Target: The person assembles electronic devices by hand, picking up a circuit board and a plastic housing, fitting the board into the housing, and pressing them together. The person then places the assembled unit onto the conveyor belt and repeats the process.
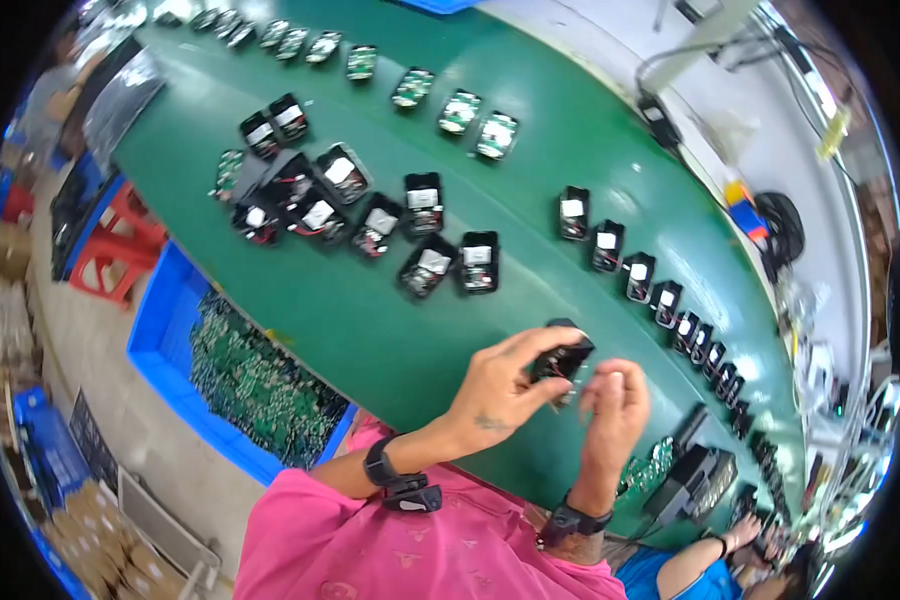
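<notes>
My left hand (495, 395) grips a small black plastic device housing (568, 358) between thumb and fingers, tilted a little above the green table. Red wire and small parts show at its open side. Close to the right of it, my right hand (618, 405) is raised with its fingers curled together. Its fingertips are blurred, and whatever they pinch is hidden. Beyond my hands lie several open black housings with white labels, the nearest being one housing (479, 262) and another beside it (429, 265).
A line of labelled black housings (606, 245) runs along the right of the green table (370, 325). Green circuit boards (458, 111) form a far row. At left below the table edge, a blue bin (165, 320) holds many boards. A black device (695, 480) and a co-worker's arm (705, 560) are at lower right.
</notes>
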### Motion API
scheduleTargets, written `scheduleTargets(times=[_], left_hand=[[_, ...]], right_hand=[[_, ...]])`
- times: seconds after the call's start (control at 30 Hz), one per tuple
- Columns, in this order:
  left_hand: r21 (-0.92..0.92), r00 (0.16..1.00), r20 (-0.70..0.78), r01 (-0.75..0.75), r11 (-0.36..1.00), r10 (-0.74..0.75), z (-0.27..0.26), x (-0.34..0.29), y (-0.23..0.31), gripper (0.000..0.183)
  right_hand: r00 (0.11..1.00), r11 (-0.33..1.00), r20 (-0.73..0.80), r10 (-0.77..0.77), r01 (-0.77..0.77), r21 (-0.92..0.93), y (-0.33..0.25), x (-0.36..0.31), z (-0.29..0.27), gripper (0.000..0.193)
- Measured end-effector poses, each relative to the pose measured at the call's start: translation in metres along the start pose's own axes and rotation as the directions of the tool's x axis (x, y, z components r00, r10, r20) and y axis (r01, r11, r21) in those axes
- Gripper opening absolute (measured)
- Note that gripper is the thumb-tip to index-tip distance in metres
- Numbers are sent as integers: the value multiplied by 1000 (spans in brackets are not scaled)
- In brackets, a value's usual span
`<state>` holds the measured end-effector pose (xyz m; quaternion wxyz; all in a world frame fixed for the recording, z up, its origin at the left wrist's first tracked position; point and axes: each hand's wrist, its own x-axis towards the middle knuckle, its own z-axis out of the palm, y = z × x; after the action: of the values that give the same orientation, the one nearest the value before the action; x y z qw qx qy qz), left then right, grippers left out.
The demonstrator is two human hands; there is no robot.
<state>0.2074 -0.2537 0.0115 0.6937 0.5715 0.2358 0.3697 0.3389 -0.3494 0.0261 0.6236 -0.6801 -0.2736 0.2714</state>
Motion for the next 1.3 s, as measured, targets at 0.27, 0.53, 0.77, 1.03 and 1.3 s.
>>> scheduleTargets(times=[0.27,0.53,0.77,1.03,1.3], left_hand=[[-286,997,-62,30,958,-49,7,3,-4,47],[-3,997,61,56,998,-56,10,3,-5,48],[127,995,88,39,991,-50,20,11,-13,58],[171,989,81,-135,976,123,23,9,-22,59],[-23,988,157,21,999,-18,17,8,-17,54]], right_hand=[[940,913,202,273,-320,253,5,-2,4,31],[908,693,271,319,-418,587,15,-7,-3,28],[996,932,-76,40,-10,362,9,-10,-12,26],[924,815,185,336,-383,435,17,-8,-22,25],[812,613,452,369,-578,538,34,-1,-35,30]])
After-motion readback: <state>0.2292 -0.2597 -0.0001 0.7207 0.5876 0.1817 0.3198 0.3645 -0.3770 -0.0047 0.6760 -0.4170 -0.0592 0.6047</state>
